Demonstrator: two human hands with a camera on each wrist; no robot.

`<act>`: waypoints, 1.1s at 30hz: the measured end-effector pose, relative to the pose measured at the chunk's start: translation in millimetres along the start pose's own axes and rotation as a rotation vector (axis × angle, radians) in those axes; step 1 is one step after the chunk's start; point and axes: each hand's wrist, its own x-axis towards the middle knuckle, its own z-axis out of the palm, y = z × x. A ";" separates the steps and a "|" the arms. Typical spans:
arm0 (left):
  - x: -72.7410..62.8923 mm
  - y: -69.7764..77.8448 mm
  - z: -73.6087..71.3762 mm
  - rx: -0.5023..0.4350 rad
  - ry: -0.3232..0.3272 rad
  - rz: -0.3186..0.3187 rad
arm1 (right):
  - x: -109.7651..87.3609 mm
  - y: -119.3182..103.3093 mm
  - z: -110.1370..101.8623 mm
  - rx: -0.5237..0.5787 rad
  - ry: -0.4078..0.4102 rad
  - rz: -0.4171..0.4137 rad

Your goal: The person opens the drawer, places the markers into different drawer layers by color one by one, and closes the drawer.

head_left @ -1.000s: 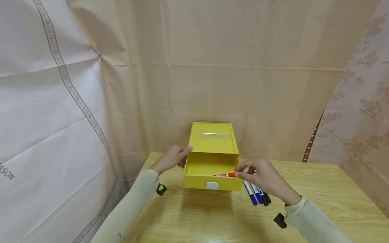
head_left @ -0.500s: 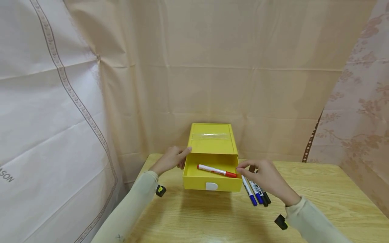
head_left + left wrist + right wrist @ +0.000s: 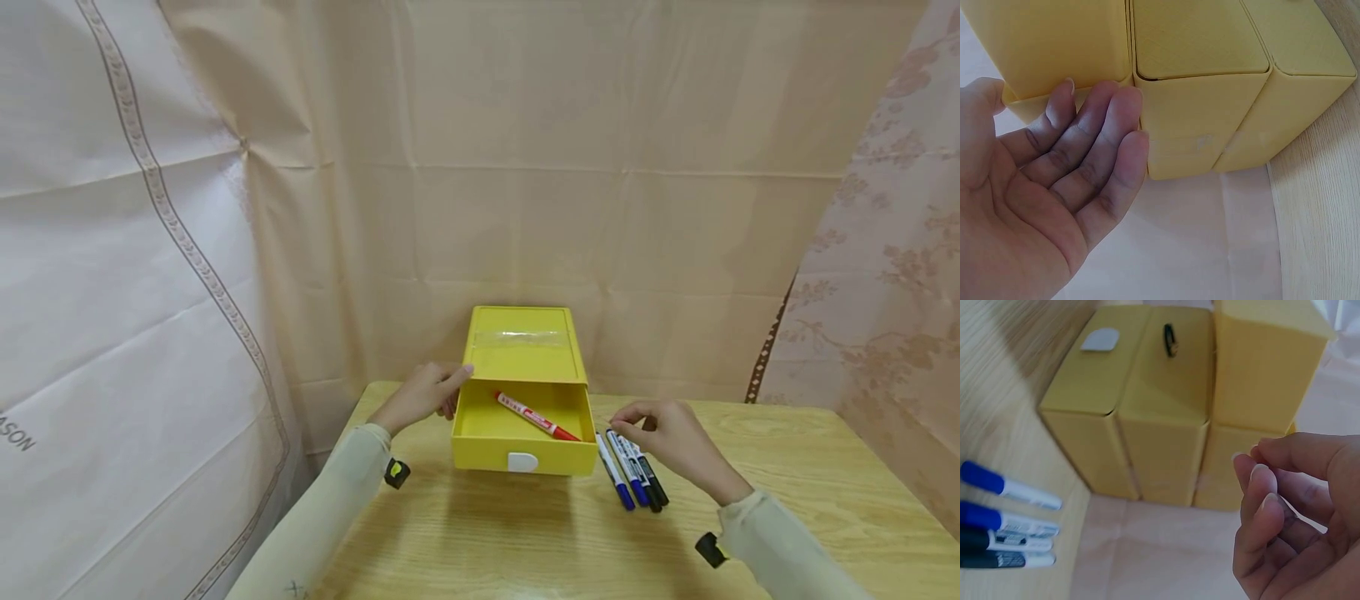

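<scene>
A yellow drawer unit (image 3: 522, 360) stands on the table, its top drawer (image 3: 480, 456) pulled out. Slanting inside that drawer is a white marker (image 3: 534, 415) with a red cap. My left hand (image 3: 423, 393) rests against the unit's left side, thumb at the top front edge; its fingers (image 3: 1088, 128) lie loosely against the side wall in the left wrist view. To the right of the drawer, my right hand (image 3: 673, 443) is raised with thumb and fingertips close together and nothing between them. Below its fingertips lie blue-capped markers (image 3: 628, 468) and black-capped markers (image 3: 654, 483).
In the right wrist view two lower drawers are closed, one bearing a dark loop handle (image 3: 1170, 340), the other a white tab (image 3: 1100, 340). Cloth curtain (image 3: 517, 167) hangs right behind the unit. The wooden table (image 3: 517, 550) extends to both sides.
My right hand has let go of the red-capped marker inside the drawer and moved right, over the other markers. The marker has turned to a steeper slant. My left hand stays put.
</scene>
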 end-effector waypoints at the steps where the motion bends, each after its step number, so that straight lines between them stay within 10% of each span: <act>1: -0.1 -0.2 0.1 0.002 -0.001 -0.001 | -0.6 4.5 0.7 -0.005 -0.004 0.010; 33: 2.3 -2.6 1.2 -0.008 0.010 -0.001 | -28.2 93.5 12.3 -0.081 -0.077 0.207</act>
